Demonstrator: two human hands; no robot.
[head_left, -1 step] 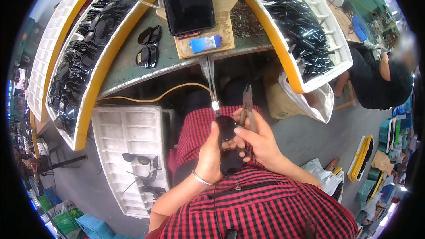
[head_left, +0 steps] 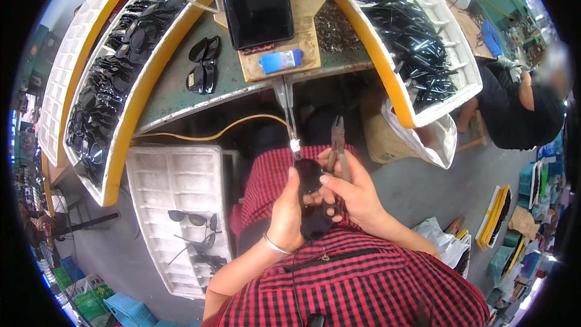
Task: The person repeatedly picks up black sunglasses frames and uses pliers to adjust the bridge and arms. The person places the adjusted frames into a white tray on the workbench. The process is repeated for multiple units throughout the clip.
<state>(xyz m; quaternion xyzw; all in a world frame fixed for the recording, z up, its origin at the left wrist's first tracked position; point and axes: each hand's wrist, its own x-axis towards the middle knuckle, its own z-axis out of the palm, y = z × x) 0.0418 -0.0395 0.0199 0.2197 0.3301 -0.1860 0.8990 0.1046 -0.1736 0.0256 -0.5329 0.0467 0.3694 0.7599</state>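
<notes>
Over my lap, my left hand [head_left: 285, 215] is closed on the left edge of a pair of dark sunglasses [head_left: 310, 175], its thumb on the rim. The sunglasses stand on end, one lens above the other. My right hand [head_left: 360, 195] is closed round metal pliers [head_left: 338, 136], jaws pointing away from me; its thumb and fingertips also meet the sunglasses. At their upper end is the pale tip of a thin metal fixture [head_left: 294, 144] hanging from the table edge; whether they touch, I cannot tell. Some fingers are hidden behind the lenses.
A white tray [head_left: 175, 166] with a few sunglasses stands at lower left. Yellow-edged trays flank the green table [head_left: 166, 100]: sunglasses fill the left tray [head_left: 115, 169], dark temple arms the right tray [head_left: 411, 115]. A phone [head_left: 257, 6] stands ahead. A person [head_left: 526, 106] sits at right.
</notes>
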